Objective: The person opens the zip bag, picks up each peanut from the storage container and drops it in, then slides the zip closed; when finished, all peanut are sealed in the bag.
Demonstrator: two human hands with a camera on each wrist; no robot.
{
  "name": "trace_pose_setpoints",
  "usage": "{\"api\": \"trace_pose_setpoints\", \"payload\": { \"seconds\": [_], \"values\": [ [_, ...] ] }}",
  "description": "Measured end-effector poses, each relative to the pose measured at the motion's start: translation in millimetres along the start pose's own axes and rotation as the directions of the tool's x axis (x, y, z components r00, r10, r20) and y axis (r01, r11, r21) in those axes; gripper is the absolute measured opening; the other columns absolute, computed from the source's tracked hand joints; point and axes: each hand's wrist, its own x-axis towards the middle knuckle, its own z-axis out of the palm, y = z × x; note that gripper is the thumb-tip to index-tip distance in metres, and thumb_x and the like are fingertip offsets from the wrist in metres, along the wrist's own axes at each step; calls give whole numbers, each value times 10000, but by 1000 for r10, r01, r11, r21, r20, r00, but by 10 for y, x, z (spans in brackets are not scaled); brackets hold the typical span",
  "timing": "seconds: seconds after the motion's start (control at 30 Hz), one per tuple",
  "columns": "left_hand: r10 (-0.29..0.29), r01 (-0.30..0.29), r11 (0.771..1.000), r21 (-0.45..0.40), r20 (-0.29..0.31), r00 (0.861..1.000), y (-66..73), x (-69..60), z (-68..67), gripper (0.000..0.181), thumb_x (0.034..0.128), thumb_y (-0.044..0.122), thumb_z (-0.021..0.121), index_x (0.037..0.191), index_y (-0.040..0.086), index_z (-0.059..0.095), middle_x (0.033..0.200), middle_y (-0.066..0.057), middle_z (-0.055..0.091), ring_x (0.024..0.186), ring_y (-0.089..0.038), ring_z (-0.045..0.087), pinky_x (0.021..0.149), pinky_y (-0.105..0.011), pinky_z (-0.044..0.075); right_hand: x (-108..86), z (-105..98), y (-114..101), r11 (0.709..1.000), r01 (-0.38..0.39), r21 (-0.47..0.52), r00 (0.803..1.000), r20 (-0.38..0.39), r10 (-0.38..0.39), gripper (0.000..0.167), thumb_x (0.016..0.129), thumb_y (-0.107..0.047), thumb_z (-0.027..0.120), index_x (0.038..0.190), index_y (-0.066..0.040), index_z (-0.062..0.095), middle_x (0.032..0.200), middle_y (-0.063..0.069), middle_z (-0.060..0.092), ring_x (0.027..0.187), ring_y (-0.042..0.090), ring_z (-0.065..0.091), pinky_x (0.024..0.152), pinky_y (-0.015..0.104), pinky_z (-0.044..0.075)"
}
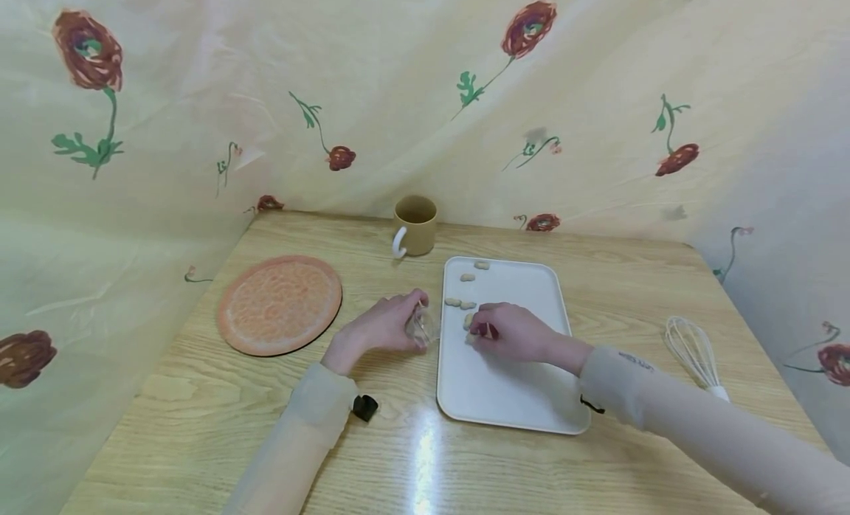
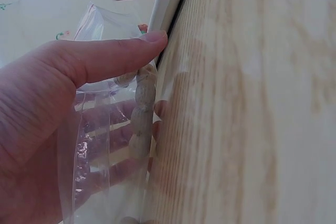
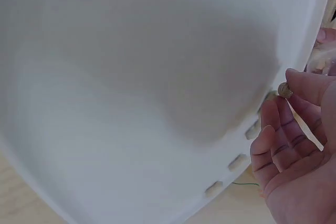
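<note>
My left hand (image 1: 388, 325) holds a clear plastic bag (image 1: 425, 327) just off the tray's left edge. Through the bag's film, peanuts (image 2: 142, 111) show in the left wrist view, between the thumb and the fingers behind. Over the left part of the white tray (image 1: 511, 401), my right hand (image 1: 510, 333) pinches a peanut (image 3: 284, 90) between thumb and fingertips. Several peanuts lie on the tray along its left side and far end, among them one near the far rim (image 1: 482, 265) and one below it (image 1: 468, 277). My right fingers partly cover the nearest one.
A brown mug (image 1: 418, 231) with a white handle stands behind the tray, near the back edge. Left of my left hand lies a round orange mat (image 1: 280, 305). A white whisk (image 1: 693, 349) rests on the table (image 1: 624, 294) at the right, beyond my right forearm.
</note>
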Motion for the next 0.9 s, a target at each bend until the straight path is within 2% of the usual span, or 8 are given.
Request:
{"api": "trace_pose_setpoints", "payload": {
  "seconds": [0.5, 0.63, 0.9],
  "values": [
    [-7, 7, 1000, -11, -5, 1000, -17, 5, 6, 718, 748, 328, 863, 1316, 160, 458, 1129, -22, 605, 984, -202, 569, 896, -436, 441, 342, -159, -201, 997, 73, -28, 997, -4, -73, 57, 878, -111, 752, 918, -132, 718, 825, -55, 604, 675, 104, 550, 617, 259, 457],
    [-2, 1, 1000, -7, -10, 1000, -11, -3, 0, 717, 748, 326, 862, 1316, 148, 463, 1128, -25, 608, 987, -207, 572, 887, -442, 443, 423, -157, -274, 994, 94, -46, 996, 9, -94, 62, 873, -99, 756, 918, -121, 719, 824, -41, 603, 666, 98, 526, 607, 259, 444],
    [32, -32, 999, -7, -11, 999, -14, -8, -6, 697, 757, 338, 854, 1301, 161, 456, 1077, -5, 599, 948, -182, 556, 872, -440, 431, 566, -85, -370, 995, 87, -47, 996, 35, -85, 91, 863, -114, 782, 943, -120, 737, 842, -21, 613, 673, 91, 511, 602, 249, 440]
  ]
}}
